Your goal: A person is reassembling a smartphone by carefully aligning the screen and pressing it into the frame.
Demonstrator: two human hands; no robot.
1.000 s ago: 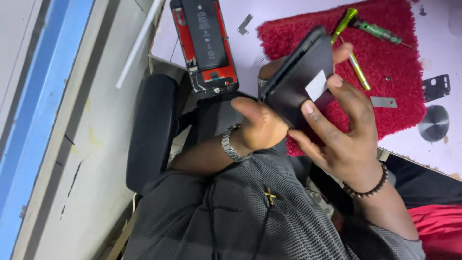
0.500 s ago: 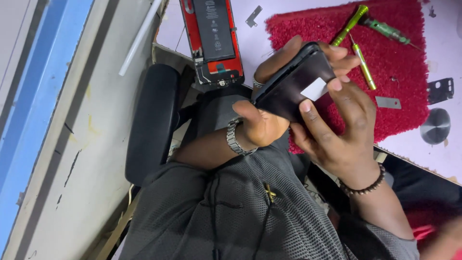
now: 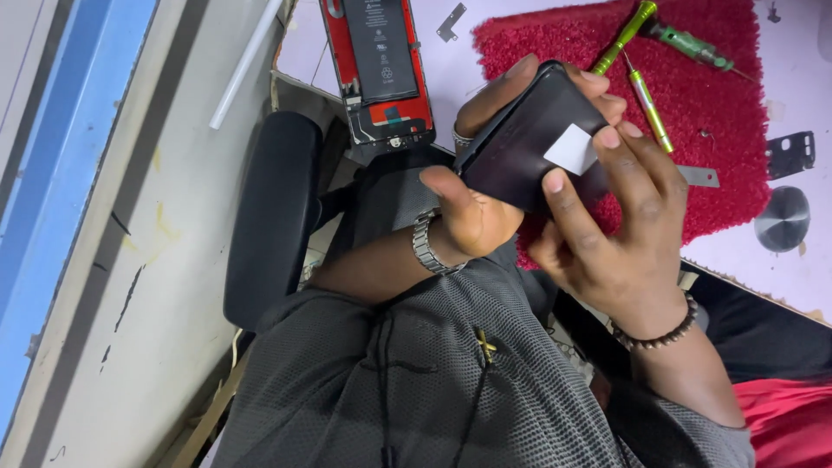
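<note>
A phone repair bench: an opened phone (image 3: 379, 69), green screwdrivers (image 3: 646, 52) and a red work mat (image 3: 719, 165).

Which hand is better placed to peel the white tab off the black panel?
Right hand: its fingertips already rest beside the white tab. The left hand grips the black panel from below, steadying it.

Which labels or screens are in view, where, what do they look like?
White sticker: small plain rectangle on the black phone panel held by left hand and right hand.
Battery label: black rectangle with pale print, inside the opened red-framed phone on the table, top centre.
</note>
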